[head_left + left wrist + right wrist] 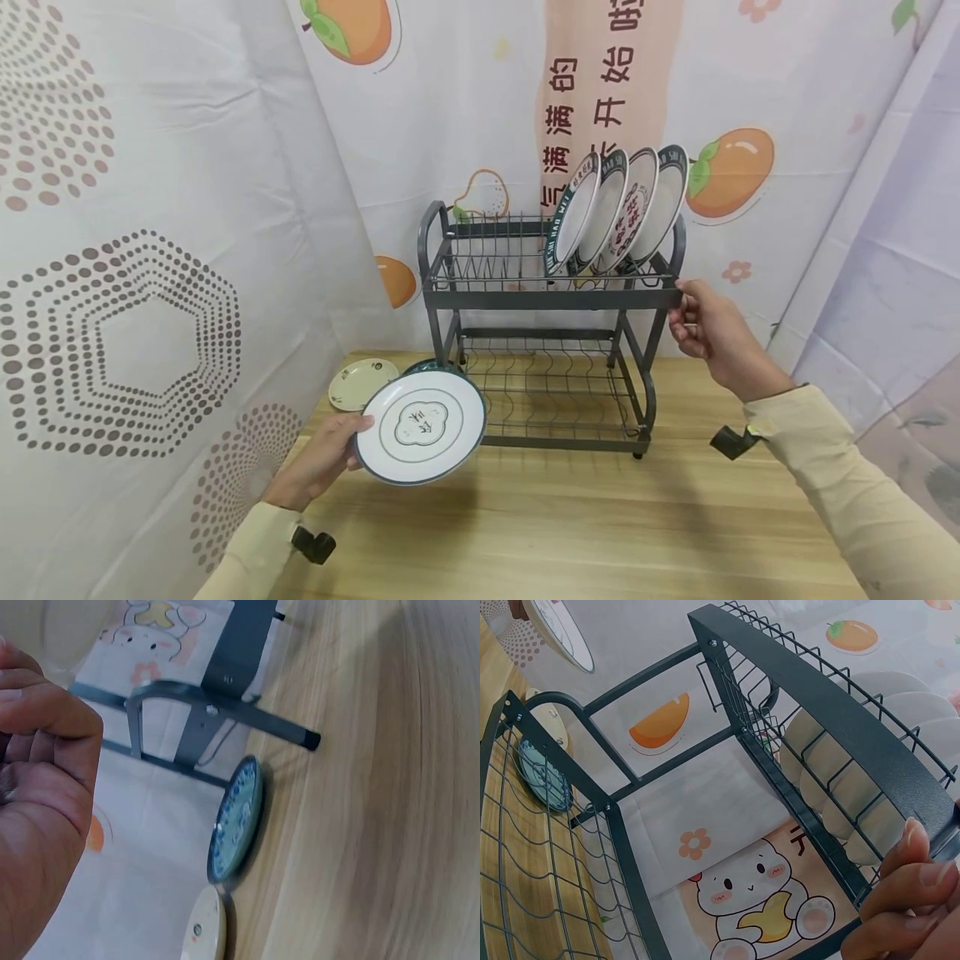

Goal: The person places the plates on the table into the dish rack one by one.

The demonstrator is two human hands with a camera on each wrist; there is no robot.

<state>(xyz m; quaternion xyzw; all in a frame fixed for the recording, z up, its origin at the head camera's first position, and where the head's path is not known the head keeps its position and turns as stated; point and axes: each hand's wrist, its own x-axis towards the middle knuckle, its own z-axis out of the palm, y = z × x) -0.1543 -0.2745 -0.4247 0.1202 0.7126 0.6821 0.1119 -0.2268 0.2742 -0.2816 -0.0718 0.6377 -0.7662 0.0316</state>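
Observation:
My left hand point(322, 454) pinches the left rim of a white plate point(457, 417) with a dark rim and a flower-shaped emblem. The plate is tilted, face up, above the table in front of the rack's lower left corner. My right hand point(708, 329) holds the upper right front corner of a dark two-tier dish rack point(540, 300). In the right wrist view its curled fingers point(911, 885) lie against the upper frame. Several plates point(577, 217) with lettered rims lean upright in the right half of the upper tier. No dishes stand on the lower wire tier point(555, 392).
Left of the rack, a cream plate point(363, 383) and a blue-green patterned dish point(238, 817) lie on the wooden table point(570, 517). The held plate partly hides both in the head view. Printed curtains point(465, 100) hang behind the rack and along both sides.

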